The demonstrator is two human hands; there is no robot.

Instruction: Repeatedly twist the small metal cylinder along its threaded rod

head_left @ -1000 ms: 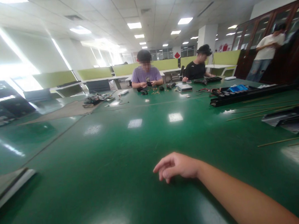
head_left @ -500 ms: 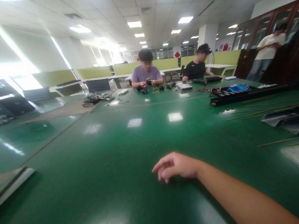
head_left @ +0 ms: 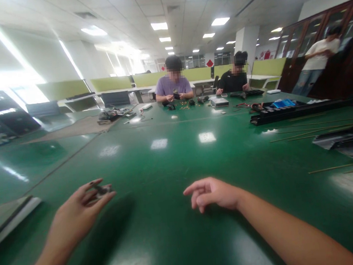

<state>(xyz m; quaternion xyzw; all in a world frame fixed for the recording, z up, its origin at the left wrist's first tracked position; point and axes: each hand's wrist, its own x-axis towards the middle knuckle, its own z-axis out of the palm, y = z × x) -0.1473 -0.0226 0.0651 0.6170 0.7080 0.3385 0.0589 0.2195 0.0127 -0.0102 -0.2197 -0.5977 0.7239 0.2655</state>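
The left hand [head_left: 80, 211] grips a small dark-and-grey part [head_left: 103, 190] between thumb and fingers, raised above the left half of the green worktop [head_left: 163, 162]; the part is blurred and half covered by the fingers, so I can't say just what it is. The right hand [head_left: 215, 193] is out over the middle, well apart from it, its fingers loosely curled and the grip slack. By the left edge lies a flat board [head_left: 9, 219]. Toward the right edge are thin rods [head_left: 327, 129] and, behind them, a long black tray [head_left: 304, 110] with something blue [head_left: 284, 103] in it. At the far edge sit a person in purple [head_left: 172, 87] and one in black [head_left: 233, 81].
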